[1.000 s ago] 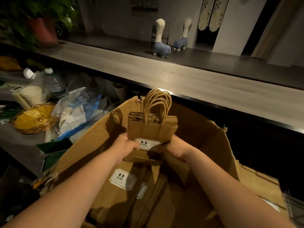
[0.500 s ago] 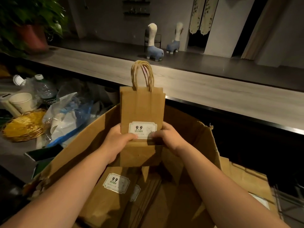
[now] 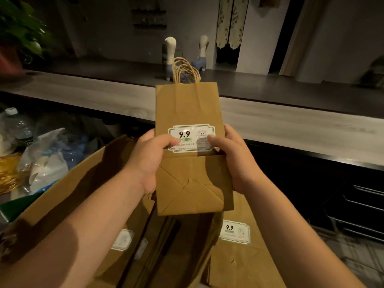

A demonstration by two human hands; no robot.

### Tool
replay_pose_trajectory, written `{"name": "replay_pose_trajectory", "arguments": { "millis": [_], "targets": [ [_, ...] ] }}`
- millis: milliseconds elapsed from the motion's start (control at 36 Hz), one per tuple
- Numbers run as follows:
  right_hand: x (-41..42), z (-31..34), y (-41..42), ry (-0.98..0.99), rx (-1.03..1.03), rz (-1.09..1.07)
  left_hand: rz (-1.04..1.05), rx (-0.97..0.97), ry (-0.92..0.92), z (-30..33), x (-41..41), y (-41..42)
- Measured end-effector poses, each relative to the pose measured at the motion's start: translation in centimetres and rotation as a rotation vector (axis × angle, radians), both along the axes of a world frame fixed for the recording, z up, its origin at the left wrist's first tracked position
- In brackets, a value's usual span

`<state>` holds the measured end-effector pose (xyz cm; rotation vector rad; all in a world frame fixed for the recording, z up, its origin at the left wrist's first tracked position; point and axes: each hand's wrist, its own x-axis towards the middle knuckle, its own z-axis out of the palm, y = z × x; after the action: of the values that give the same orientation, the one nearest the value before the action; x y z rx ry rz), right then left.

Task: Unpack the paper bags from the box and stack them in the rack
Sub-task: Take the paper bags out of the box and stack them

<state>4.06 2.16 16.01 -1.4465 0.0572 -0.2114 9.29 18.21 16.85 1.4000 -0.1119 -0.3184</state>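
Note:
I hold a bundle of flat brown paper bags upright in front of me, twisted paper handles on top and a white "9.9" label facing me. My left hand grips its left edge, thumb across the label. My right hand grips the right edge, thumb on the label's right end. Below lies the open cardboard box with more labelled bags inside. Another labelled brown bag lies lower right, beside the box.
A long wooden counter runs across behind the bags, with two small figurines on the dark ledge beyond. Plastic bags and a water bottle clutter the left. Dark drawers with metal rails sit at the right.
Both hands have lifted the bundle of bags higher out of the box and turned it upright, then carried it a little to the right. The view has shifted right as well.

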Motion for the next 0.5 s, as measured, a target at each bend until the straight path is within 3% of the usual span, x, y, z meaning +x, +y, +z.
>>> {"name": "replay_pose_trajectory", "arguments": {
  "millis": [250, 417, 500],
  "targets": [
    [-6.8, -1.8, -8.0, 0.054, -0.051, -0.189, -0.108, 0.086, -0.074, -1.2, -5.3, -9.2],
    [-11.7, -4.7, -12.8, 0.114, 0.027, -0.308, -0.29, 0.183, -0.255, -3.7, -9.9, -13.4],
    [-13.9, -6.8, -14.0, 0.162, 0.026, -0.316, -0.287, 0.214, -0.222, -6.1, -11.8, -14.8]
  ]
}}
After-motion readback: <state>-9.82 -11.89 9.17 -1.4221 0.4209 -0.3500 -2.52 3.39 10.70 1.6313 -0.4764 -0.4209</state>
